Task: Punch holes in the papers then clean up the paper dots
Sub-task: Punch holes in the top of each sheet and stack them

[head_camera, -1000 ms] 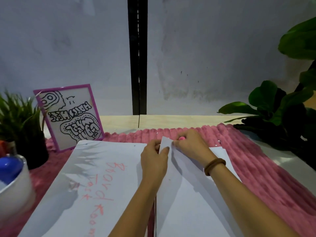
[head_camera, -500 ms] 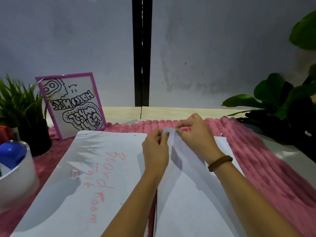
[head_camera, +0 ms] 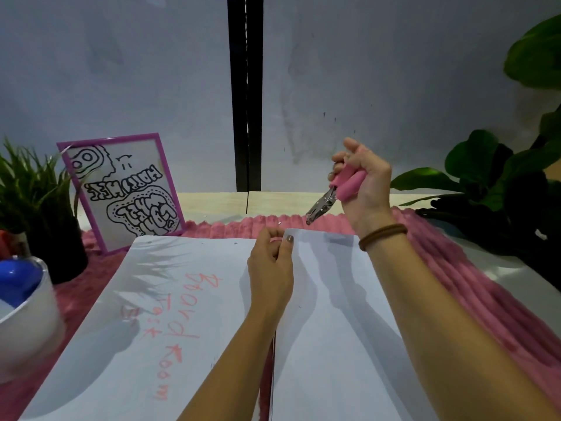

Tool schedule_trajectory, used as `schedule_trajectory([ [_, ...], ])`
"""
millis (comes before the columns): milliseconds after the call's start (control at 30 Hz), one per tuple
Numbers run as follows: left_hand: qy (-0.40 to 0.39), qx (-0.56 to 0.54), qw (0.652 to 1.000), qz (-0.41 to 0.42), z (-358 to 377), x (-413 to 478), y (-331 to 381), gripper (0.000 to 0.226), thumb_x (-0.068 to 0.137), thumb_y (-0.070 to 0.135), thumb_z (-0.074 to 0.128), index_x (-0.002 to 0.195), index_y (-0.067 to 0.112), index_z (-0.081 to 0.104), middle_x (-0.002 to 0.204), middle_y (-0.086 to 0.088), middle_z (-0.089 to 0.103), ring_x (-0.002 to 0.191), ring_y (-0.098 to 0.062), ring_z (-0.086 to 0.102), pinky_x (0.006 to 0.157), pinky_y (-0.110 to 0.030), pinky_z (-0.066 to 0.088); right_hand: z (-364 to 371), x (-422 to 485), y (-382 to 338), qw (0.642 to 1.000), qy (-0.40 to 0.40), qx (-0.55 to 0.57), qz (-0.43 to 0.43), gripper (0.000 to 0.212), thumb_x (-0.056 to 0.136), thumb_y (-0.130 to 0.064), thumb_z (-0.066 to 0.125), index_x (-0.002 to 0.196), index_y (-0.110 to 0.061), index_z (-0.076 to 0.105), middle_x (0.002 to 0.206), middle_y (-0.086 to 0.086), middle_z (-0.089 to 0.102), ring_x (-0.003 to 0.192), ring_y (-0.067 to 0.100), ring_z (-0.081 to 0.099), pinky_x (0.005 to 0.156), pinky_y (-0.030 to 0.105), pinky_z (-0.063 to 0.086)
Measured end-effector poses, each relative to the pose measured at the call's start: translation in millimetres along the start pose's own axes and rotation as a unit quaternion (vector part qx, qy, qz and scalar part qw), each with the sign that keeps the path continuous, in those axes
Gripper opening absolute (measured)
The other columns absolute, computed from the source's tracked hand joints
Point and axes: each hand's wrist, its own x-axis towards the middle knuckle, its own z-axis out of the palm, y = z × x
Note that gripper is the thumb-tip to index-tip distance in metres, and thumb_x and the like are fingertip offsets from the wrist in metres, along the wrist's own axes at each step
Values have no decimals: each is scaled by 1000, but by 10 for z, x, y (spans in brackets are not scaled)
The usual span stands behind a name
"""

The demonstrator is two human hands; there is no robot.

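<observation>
Right hand [head_camera: 365, 186] raised above the far end of the papers, wrist bent back, forearm rising from lower right, brown band on the wrist. Its grip is closed round the pink handles of the hole punch [head_camera: 332, 194], fingers wrapped, thumb up top. Punch long axis runs on a diagonal: handles up and right inside the fist, metal nose down and left, aimed at the pink mat [head_camera: 455, 268] just past the top edge of the right sheet [head_camera: 340, 314]. Nose hangs clear of the paper, not touching it. Can't tell if the punch's own jaws are squeezed.

Left hand [head_camera: 270, 268] low over the table [head_camera: 212, 203], fingers curled, grip pinching the right sheet's left edge near its top corner, thumbnail showing on the paper. Punch sits up and right of that pinch, apart from it. Left sheet [head_camera: 136, 314], red writing on it, lies flat alongside, under the left forearm.
</observation>
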Motion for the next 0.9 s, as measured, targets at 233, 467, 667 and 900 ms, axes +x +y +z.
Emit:
schedule_trajectory([
  [233, 17, -5, 998, 63, 36, 15, -23, 10, 97, 27, 55, 94, 18, 57, 73, 1, 64, 62, -14, 55, 57, -24, 46, -33, -44, 287, 995, -65, 71, 12, 22, 71, -20, 51, 87, -5, 54, 69, 9, 56, 57, 18, 49, 54, 27, 42],
  [467, 15, -11, 999, 48, 44, -11, 4, 7, 99, 22, 51, 92, 23, 54, 79, 6, 62, 68, -2, 56, 63, -19, 48, -74, -50, 340, 997, -48, 62, 17, 18, 74, -24, 52, 80, -7, 53, 63, 7, 53, 53, 19, 48, 53, 25, 41],
  [667, 20, -7, 997, 74, 31, -21, 22, 17, 98, 20, 53, 86, 33, 52, 85, 17, 60, 81, 7, 55, 70, -6, 46, -64, -68, 357, 998, -12, 62, 4, 14, 86, -16, 46, 74, -9, 48, 58, 6, 49, 48, 18, 44, 49, 23, 38],
  [900, 31, -6, 996, 89, 43, -8, 13, 16, 96, 18, 56, 86, 30, 53, 83, 15, 59, 79, 7, 56, 70, -3, 45, -37, -75, 342, 998, 18, 56, 11, 20, 90, -10, 41, 70, -9, 45, 57, 7, 46, 47, 18, 40, 49, 23, 35],
])
